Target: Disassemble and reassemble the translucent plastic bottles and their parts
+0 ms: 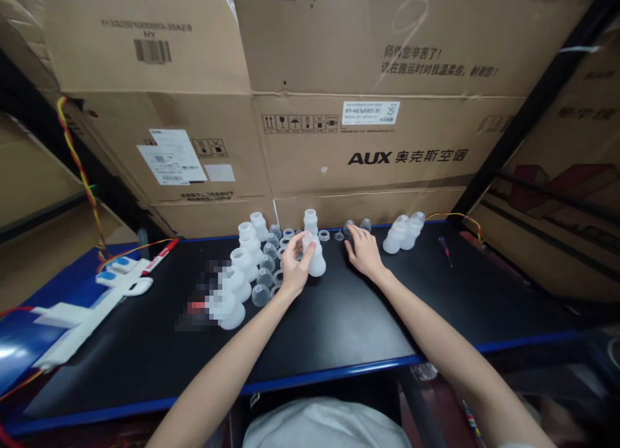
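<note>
My left hand (295,264) is curled around a white translucent plastic bottle (317,261) that stands upright on the black table (339,319). My right hand (364,251) rests palm down on the table just right of it, fingers stretched toward small clear caps (349,227) near the back edge. To the left of my left hand stand several more white bottles (247,244), with clear domed caps (264,277) and rings (323,235) between them.
Two bottles (402,234) lie at the back right, with a small screwdriver (445,249) beyond them. White devices with coloured wires (121,274) and a red marker (162,257) sit at the left. Large cardboard boxes (368,144) wall off the back.
</note>
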Available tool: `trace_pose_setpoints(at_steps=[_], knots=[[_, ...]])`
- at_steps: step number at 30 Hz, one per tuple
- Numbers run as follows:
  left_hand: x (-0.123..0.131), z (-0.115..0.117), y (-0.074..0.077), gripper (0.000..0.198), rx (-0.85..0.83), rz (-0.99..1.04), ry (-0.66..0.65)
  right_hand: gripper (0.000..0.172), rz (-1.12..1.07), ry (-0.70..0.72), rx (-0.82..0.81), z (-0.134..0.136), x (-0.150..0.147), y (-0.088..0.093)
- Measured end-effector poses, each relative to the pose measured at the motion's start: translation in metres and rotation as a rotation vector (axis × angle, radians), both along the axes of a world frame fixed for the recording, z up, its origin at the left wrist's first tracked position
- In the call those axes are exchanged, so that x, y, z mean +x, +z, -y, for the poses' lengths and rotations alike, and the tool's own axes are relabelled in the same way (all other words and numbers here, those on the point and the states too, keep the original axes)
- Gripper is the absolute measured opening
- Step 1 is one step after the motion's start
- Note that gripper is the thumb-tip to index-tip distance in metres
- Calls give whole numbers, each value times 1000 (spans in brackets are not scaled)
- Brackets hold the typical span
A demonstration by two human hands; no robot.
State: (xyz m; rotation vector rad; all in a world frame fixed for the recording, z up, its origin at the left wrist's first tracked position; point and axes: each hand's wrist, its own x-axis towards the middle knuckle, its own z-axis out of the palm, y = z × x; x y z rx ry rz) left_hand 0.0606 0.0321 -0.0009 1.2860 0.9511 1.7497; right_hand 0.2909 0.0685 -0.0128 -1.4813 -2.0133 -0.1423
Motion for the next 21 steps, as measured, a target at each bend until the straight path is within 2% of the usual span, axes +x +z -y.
trace_pose_setpoints(at_steps=[5, 7, 11, 14, 17, 21], knots=[[4, 7, -1, 59, 108, -154, -36, 76, 144, -88, -29, -22, 5, -16], [6, 9, -3, 55, 124, -207, -62, 73, 153, -76, -46, -25, 7, -19], [10, 14, -6, 52, 95, -288, -125, 49, 127, 1, 35, -23, 11, -18], [12, 18, -5, 49, 99, -396, -119, 57, 106, 32, 94, -24, 11, -16], [14, 21, -4, 49, 108, -453, -86, 68, 102, 49, 48, -25, 12, -16], [16, 25, -5, 50, 122, -473, -97, 61, 59, 55, 78, -23, 10, -13]])
